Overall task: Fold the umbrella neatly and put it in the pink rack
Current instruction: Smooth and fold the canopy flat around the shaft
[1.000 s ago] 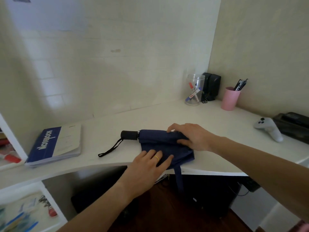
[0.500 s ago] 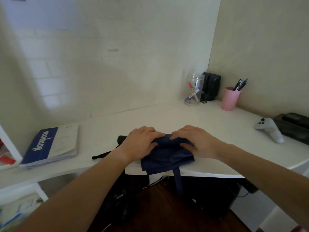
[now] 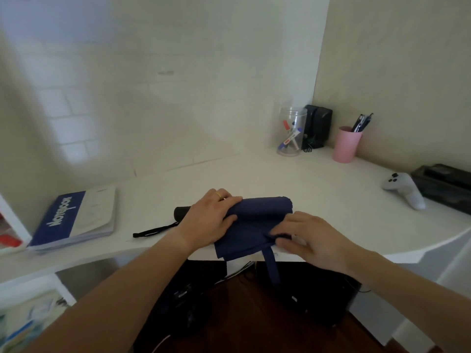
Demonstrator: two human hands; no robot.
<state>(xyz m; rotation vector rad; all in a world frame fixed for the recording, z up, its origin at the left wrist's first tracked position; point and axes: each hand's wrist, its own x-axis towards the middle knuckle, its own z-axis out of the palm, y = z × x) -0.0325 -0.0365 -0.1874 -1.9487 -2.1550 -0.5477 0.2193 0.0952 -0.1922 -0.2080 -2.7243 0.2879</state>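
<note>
— Where's the navy blue folding fabric umbrella [image 3: 257,220]?

— Lying on the white curved surface [image 3: 318,184] at its near edge, black handle [image 3: 181,212] pointing to nine o'clock, closing strap [image 3: 270,263] hanging over the edge.

— And the hands?

— The left hand [image 3: 207,217] is curled over the handle end of the cloth. The right hand [image 3: 311,238] pinches the fabric's edge at four o'clock.

— Anything else?

— A blue notebook [image 3: 74,217] at nine o'clock, a pink plastic cup of pens [image 3: 346,143] at two o'clock.
</note>
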